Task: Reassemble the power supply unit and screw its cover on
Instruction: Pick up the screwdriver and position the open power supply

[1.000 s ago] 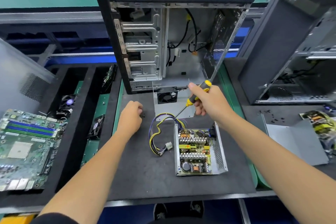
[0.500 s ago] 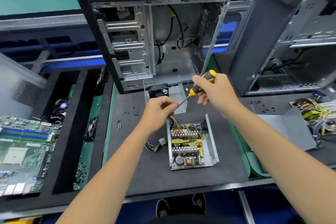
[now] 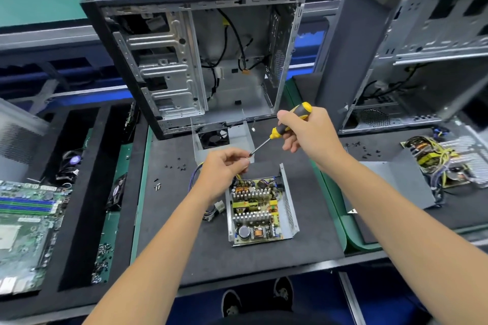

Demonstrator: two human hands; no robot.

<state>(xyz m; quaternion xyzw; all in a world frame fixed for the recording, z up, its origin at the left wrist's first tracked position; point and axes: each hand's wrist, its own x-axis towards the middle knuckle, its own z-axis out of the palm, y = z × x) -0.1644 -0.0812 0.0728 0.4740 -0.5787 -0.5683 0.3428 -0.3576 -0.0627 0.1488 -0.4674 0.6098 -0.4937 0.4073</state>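
The right hand [image 3: 309,132] clenches a yellow-and-black-handled screwdriver [image 3: 284,128] whose tip meets the left hand [image 3: 227,163]'s pinching fingertips, probably seating a screw for the open grey metal power supply unit [image 3: 261,208] below.

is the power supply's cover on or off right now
Off: the power supply unit lies open, circuit board exposed; its cover lies behind it.

We see the bench under bright, even overhead light, with only soft shadows beneath the forearms on the black mat [image 3: 169,235]. Pale glare sits on the metal drive cage of the open computer case [image 3: 169,66]. The wide lens bows straight lines towards the edges, and the second case [image 3: 412,42] at right is smeared with motion blur. The circuit board [image 3: 254,212] at centre stays sharp.
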